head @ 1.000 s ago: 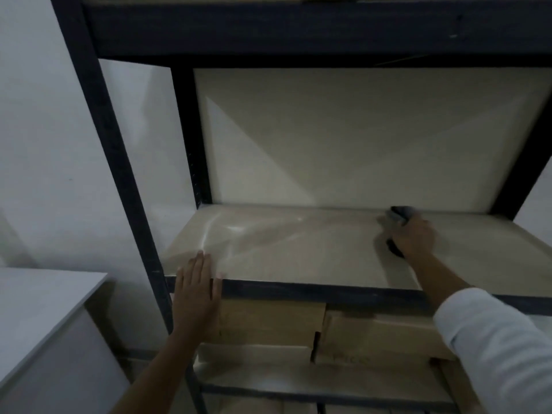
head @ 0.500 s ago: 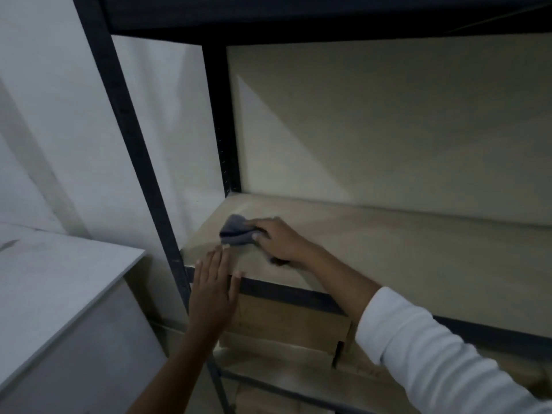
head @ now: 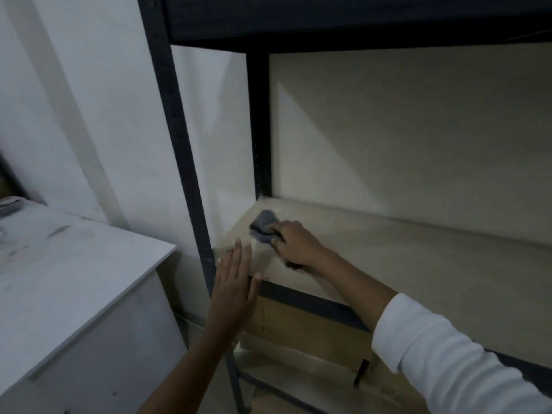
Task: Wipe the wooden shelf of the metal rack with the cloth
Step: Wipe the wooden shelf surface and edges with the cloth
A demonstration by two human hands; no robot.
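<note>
The pale wooden shelf [head: 403,261] lies inside a black metal rack [head: 176,138]. A small grey-blue cloth [head: 264,227] is bunched on the shelf's left end, close to the back left post. My right hand [head: 294,243] grips the cloth and presses it against the wood, with the white sleeve trailing to the lower right. Fingers straight, my left hand [head: 236,282] rests flat on the shelf's front left corner, over the black front rail.
A white cabinet top [head: 68,270] stands left of the rack, close to its front post. Cardboard boxes [head: 298,327] sit on the shelf below. A dark upper shelf [head: 358,16] overhangs the work area. White wall lies behind and to the left.
My right hand swept the cloth from the right part of the shelf to its left end, then slightly further back. The camera view shifted left. My left hand stayed at the front corner.
</note>
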